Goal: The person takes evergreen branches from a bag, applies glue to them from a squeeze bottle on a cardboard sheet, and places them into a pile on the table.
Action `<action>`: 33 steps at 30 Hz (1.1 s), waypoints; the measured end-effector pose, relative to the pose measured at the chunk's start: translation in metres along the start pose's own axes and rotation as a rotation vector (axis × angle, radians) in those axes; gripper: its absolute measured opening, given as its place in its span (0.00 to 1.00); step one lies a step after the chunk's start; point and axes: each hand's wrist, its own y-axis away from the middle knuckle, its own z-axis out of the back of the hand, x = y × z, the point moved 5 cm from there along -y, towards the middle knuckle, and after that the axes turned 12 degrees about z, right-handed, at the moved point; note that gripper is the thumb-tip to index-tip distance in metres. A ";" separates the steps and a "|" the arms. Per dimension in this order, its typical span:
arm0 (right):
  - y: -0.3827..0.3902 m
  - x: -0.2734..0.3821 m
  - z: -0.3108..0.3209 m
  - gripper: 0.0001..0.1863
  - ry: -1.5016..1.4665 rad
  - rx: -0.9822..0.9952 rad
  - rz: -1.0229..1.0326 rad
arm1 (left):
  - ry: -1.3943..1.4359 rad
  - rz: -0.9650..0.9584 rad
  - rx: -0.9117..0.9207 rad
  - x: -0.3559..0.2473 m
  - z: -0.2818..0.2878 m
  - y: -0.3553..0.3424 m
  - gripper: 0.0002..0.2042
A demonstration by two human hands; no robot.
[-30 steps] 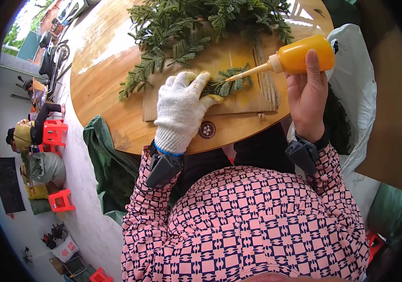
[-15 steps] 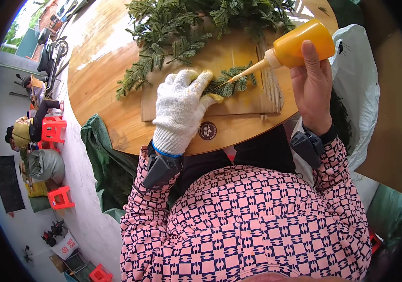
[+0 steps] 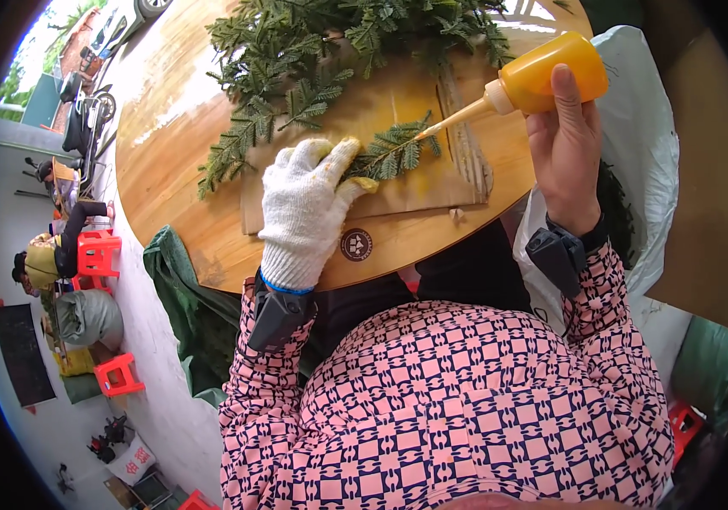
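My left hand [image 3: 303,204], in a white knitted glove with yellow stains on the fingertips, is closed on the stem end of a short green fir sprig [image 3: 398,151]. The sprig lies low over a flat piece of brown cardboard [image 3: 415,192], its tip pointing right. In my bare right hand [image 3: 565,140] is a squeeze bottle [image 3: 551,75] of orange-yellow liquid, tilted with its long pale nozzle down to the left. The nozzle's end is at the sprig, near its outer part; whether it touches I cannot tell.
A heap of fir branches [image 3: 296,64] covers the far part of the round wooden table [image 3: 160,161]. Right of it hangs a white plastic bag [image 3: 640,161]; a green cloth [image 3: 179,289] lies at the left edge. Further left are red stools [image 3: 117,374] and other people [image 3: 41,259].
The bottle's nozzle has moved rightward along the sprig, away from my gloved fingers. The view has shifted slightly; my left hand keeps its hold.
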 end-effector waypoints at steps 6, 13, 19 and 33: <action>-0.004 0.000 0.008 0.23 -0.020 -0.017 0.015 | -0.001 -0.016 0.009 0.002 0.000 -0.001 0.21; -0.010 -0.003 0.024 0.21 -0.043 -0.081 0.052 | -0.034 -0.036 0.025 0.007 0.003 -0.006 0.20; -0.011 -0.008 0.031 0.19 -0.033 -0.131 0.057 | -0.088 -0.038 0.054 0.013 0.005 -0.009 0.20; -0.014 -0.016 0.033 0.16 -0.055 -0.186 0.103 | -0.107 -0.028 0.042 0.016 0.007 -0.009 0.19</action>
